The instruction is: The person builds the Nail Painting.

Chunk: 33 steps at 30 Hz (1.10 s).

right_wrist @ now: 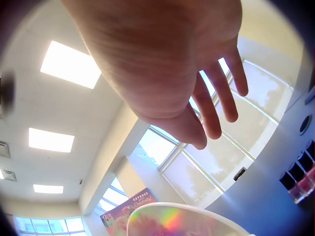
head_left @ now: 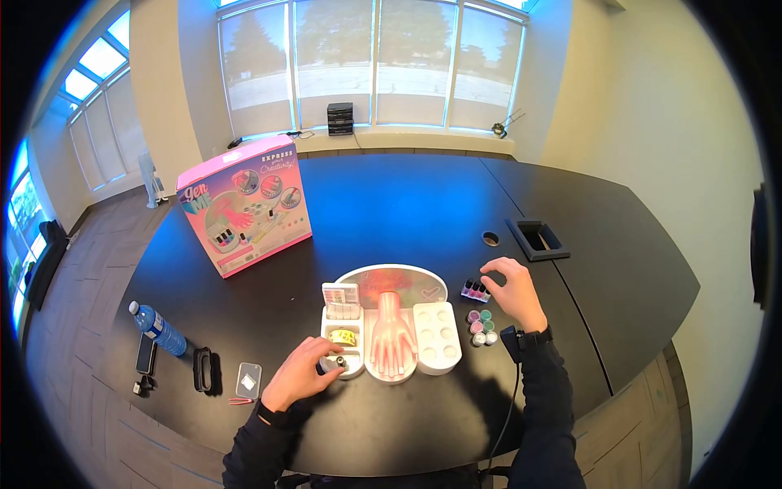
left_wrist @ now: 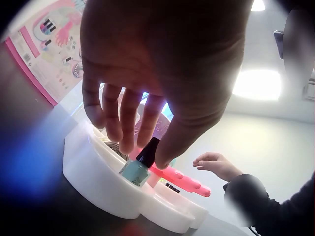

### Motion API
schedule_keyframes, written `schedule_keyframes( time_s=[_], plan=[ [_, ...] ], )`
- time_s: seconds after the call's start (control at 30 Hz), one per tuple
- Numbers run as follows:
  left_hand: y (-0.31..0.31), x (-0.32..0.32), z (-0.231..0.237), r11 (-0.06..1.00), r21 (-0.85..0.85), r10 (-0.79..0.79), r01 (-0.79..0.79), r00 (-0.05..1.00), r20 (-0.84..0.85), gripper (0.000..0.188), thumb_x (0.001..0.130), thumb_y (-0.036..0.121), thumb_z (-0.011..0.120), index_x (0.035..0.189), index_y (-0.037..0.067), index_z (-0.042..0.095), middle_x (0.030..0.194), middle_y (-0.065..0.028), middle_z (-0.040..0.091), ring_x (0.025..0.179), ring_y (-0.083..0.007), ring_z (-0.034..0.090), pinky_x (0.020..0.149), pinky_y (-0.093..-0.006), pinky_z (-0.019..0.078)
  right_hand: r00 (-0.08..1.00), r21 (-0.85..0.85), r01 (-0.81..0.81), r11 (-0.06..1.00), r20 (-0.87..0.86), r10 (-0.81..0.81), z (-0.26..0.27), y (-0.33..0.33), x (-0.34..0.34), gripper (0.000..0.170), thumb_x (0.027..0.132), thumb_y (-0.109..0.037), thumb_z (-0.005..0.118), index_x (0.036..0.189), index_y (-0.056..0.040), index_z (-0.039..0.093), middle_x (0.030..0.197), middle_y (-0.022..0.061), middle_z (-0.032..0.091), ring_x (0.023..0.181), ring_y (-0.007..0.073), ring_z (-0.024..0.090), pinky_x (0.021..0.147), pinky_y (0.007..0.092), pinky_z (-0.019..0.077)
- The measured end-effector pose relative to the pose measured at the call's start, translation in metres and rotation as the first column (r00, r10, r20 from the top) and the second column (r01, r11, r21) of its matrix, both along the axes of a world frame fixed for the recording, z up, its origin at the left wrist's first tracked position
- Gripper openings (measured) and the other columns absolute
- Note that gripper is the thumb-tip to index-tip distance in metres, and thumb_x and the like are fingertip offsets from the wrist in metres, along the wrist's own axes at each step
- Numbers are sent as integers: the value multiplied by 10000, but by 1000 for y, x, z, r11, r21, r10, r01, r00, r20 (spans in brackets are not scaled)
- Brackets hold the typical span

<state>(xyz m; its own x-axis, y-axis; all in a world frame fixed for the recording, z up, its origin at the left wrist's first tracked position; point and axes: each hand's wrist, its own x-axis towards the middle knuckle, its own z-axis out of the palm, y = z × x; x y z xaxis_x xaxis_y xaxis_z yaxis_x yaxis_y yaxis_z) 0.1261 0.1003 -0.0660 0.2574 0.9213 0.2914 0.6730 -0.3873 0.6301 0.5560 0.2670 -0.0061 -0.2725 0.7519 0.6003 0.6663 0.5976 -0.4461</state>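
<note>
My left hand [head_left: 303, 373] is at the front left of a white manicure station [head_left: 393, 275]. Its thumb and fingertips pinch the black cap of a pale teal nail polish bottle [left_wrist: 135, 172] at the left tray's rim. On the station's middle lies a pink model hand [head_left: 391, 338], fingers toward me. My right hand [head_left: 515, 292] hovers at the right with relaxed fingers and nothing in them. Just beside it stands a row of nail polish bottles [head_left: 475, 290] with black caps. Small glitter pots [head_left: 481, 328] sit in front of that row.
A pink toy box [head_left: 244, 208] stands at the back left. A water bottle [head_left: 159, 329], a phone [head_left: 146, 354], a black strap-like item [head_left: 204, 371] and pink tweezers [head_left: 240, 401] lie at the left. A black table socket frame [head_left: 538, 240] is at the right.
</note>
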Motion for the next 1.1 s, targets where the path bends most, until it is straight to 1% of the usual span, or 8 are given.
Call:
schedule_keyframes(
  time_s=[0.2, 0.27, 0.33, 0.53, 0.67, 0.8, 0.97, 1.1],
  plan=[
    [-3, 6, 16, 995, 99, 27, -27, 1000, 3, 303, 902, 159, 863, 1161, 54, 745, 1178, -123, 743, 1099, -338, 677, 976, -437, 563, 996, -73, 48, 996, 78, -42, -34, 38, 1, 169, 905, -148, 823, 1046, -62, 788, 1075, 113, 777, 1129, 358, 713, 991, 467, 568],
    [-4, 8, 21, 991, 127, 32, -33, 999, 8, 296, 903, 152, 859, 1154, 49, 741, 1183, -123, 740, 1099, -340, 675, 978, -439, 562, 985, -101, 102, 990, 148, -86, -47, 46, 0, 184, 890, -162, 837, 1046, -74, 793, 1060, 107, 768, 1125, 358, 706, 998, 477, 569],
    [-4, 10, 27, 977, 214, 12, -15, 1000, 17, 293, 897, 133, 857, 1147, 39, 738, 1178, -123, 737, 1088, -345, 678, 967, -445, 564, 977, -100, 125, 987, 185, -105, -58, 55, 0, 187, 882, -163, 841, 1042, -78, 796, 1053, 107, 765, 1113, 358, 703, 988, 482, 569],
    [0, 9, 28, 950, 308, 53, -52, 999, 4, 274, 900, 97, 844, 1141, 24, 736, 1171, -119, 739, 1058, -349, 692, 931, -442, 575, 947, -61, 163, 985, 291, -138, -72, 71, -4, 189, 859, -156, 852, 1027, -88, 801, 1025, 112, 762, 1065, 359, 703, 945, 496, 568],
    [-1, 11, 30, 959, 269, 78, -85, 996, 36, 238, 900, 53, 826, 1123, 27, 749, 1173, -116, 741, 1107, -341, 693, 981, -426, 568, 934, -70, 174, 982, 329, -142, -74, 73, -5, 186, 851, -159, 856, 1017, -91, 808, 1010, 106, 770, 1064, 358, 706, 932, 501, 571],
    [0, 11, 30, 957, 274, 87, -94, 995, 40, 201, 926, 44, 800, 1119, 28, 749, 1164, -114, 744, 1096, -341, 695, 973, -429, 568, 928, -95, 185, 978, 344, -142, -81, 76, -4, 174, 855, -153, 850, 1015, -95, 817, 1004, 100, 775, 1066, 352, 708, 955, 498, 551],
    [0, 10, 32, 944, 316, 91, -96, 995, 31, 184, 949, 68, 801, 1120, 32, 743, 1144, -104, 745, 1060, -338, 698, 921, -438, 574, 920, -65, 210, 976, 352, -174, -85, 75, -6, 147, 870, -137, 834, 1012, -101, 820, 1003, 91, 776, 1065, 326, 708, 1050, 489, 474],
    [0, 11, 34, 940, 328, 93, -97, 995, 28, 170, 953, 62, 798, 1112, 34, 745, 1138, -102, 747, 1055, -337, 701, 915, -437, 576, 923, -47, 208, 977, 341, -180, -76, 67, -10, 158, 870, -137, 839, 1021, -99, 810, 1001, 82, 778, 1060, 317, 706, 1062, 487, 467]
  ],
)
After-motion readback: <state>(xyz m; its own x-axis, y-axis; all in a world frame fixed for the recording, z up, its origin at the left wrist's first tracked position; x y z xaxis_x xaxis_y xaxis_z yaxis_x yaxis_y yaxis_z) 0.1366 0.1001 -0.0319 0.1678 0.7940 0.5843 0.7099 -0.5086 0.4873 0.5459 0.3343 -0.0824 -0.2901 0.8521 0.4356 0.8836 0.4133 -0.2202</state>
